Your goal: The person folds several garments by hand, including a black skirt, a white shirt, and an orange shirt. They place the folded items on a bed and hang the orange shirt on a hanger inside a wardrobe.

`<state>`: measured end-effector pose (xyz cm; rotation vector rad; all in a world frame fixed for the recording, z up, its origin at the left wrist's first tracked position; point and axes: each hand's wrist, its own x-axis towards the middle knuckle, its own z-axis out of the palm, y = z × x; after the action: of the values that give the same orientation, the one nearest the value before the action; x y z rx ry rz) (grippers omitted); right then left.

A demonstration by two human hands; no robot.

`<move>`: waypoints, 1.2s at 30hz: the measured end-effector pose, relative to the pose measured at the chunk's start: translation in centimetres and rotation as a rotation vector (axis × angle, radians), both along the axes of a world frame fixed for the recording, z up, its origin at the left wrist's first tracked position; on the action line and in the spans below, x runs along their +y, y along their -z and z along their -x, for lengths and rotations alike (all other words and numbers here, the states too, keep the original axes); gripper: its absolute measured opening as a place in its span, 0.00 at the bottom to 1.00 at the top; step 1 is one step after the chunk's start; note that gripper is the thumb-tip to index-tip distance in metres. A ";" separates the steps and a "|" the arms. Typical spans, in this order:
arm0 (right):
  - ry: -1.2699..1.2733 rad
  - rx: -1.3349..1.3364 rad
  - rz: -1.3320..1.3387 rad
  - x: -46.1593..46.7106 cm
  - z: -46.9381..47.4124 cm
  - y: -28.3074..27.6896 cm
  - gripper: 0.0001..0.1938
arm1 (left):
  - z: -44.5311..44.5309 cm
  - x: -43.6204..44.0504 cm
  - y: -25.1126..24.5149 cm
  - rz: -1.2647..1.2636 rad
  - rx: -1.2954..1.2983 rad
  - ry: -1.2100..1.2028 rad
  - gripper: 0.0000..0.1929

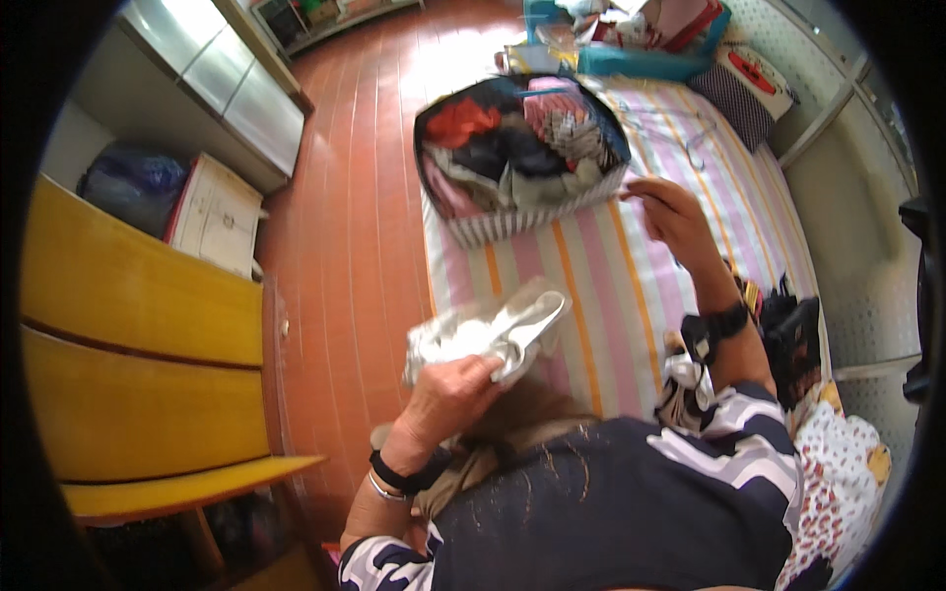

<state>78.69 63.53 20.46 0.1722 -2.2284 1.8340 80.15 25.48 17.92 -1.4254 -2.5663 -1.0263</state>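
My left hand grips a bunched white cloth item with a strap-like loop, held over the near edge of a striped bed sheet. It looks blurred, and its exact kind cannot be told. My right hand is raised over the sheet, just right of a striped fabric storage box, with fingers bent and close together. Whether something thin sits between those fingertips cannot be told. Inside the box lie folded and crumpled clothes, among them a red garment, dark pieces and a pink one.
Wire hangers lie on the sheet behind my right hand. Beyond are a teal container and a dark dotted pillow. Dark bags and a patterned cloth lie right. Yellow wooden furniture stands left.
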 end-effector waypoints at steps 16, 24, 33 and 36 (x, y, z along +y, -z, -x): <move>-0.183 0.589 -0.642 -20.4 -0.1 -3.1 0.20 | -8.1 -14.3 -1.4 0.046 -0.148 -0.783 0.09; -0.218 -0.150 -0.830 -25.3 -8.5 8.9 0.22 | -7.5 -14.4 1.3 -0.469 -0.599 -0.688 0.14; -0.465 -0.401 -0.571 -22.1 1.0 6.6 0.12 | -7.5 -19.2 1.9 -0.417 -0.417 -0.847 0.18; -0.737 -0.516 -0.152 -22.9 2.9 3.4 0.13 | -7.6 -20.5 1.3 -0.058 -0.060 -1.002 0.22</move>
<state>75.75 40.63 17.10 0.7017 -2.9389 2.2465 87.77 4.97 16.66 0.0127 -2.6679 -0.9068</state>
